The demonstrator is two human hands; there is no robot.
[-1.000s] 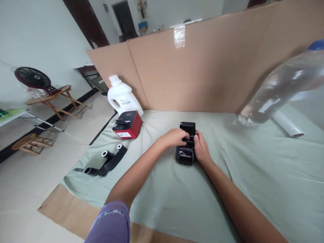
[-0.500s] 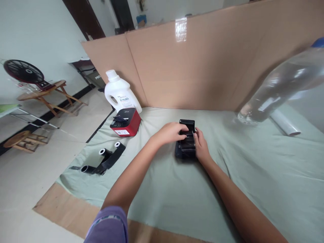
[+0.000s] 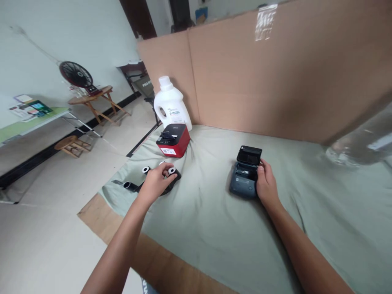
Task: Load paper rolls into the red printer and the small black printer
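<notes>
A small dark printer (image 3: 245, 175) lies on the green cloth (image 3: 214, 220) with its lid up. My right hand (image 3: 267, 184) rests against the printer's right side, fingers curled on its edge. Out to the left, my left hand (image 3: 157, 181) closes over black ribbon rolls with white cores (image 3: 147, 174), gripping one roll near the cloth's left edge.
A red and black label printer (image 3: 173, 141) and a white detergent jug (image 3: 171, 104) stand at the back left. A cardboard screen (image 3: 260, 77) walls the back. A clear bottle (image 3: 361, 141) blurs in at the right. Fan, stools and tables stand on the floor to the left.
My left hand left the dark printer and went left to the ribbon rolls. The black roll it pressed into the printer is gone from view. My head turned left.
</notes>
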